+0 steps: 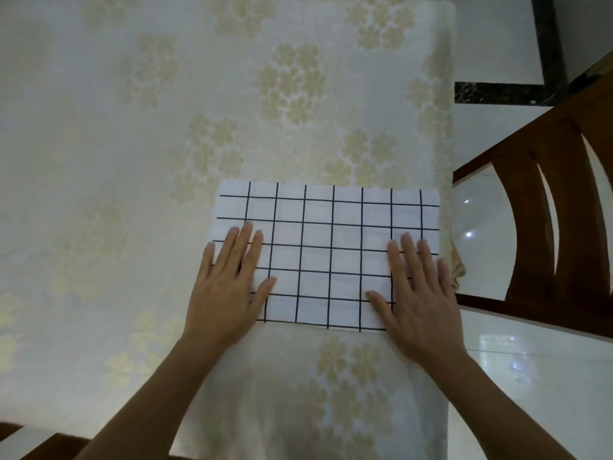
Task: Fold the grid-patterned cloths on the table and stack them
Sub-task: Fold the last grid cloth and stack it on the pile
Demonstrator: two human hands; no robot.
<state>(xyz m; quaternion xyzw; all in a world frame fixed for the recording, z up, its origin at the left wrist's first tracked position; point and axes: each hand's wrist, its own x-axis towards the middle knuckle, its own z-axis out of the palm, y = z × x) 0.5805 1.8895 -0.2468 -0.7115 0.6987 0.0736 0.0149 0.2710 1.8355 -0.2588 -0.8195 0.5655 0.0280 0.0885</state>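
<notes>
A white cloth with a black grid (326, 250) lies flat as a rectangle near the table's right edge. My left hand (229, 280) presses flat on its left end, fingers straight and spread, partly over the cloth's edge. My right hand (419, 290) lies flat on its right end, fingers straight. Both palms cover the near corners of the cloth. Only this one grid cloth is visible.
The table carries a pale tablecloth with yellow flower prints (166, 127). Its right edge runs just beyond the cloth. A brown wooden chair (544, 207) stands to the right over a glossy tiled floor (530, 376).
</notes>
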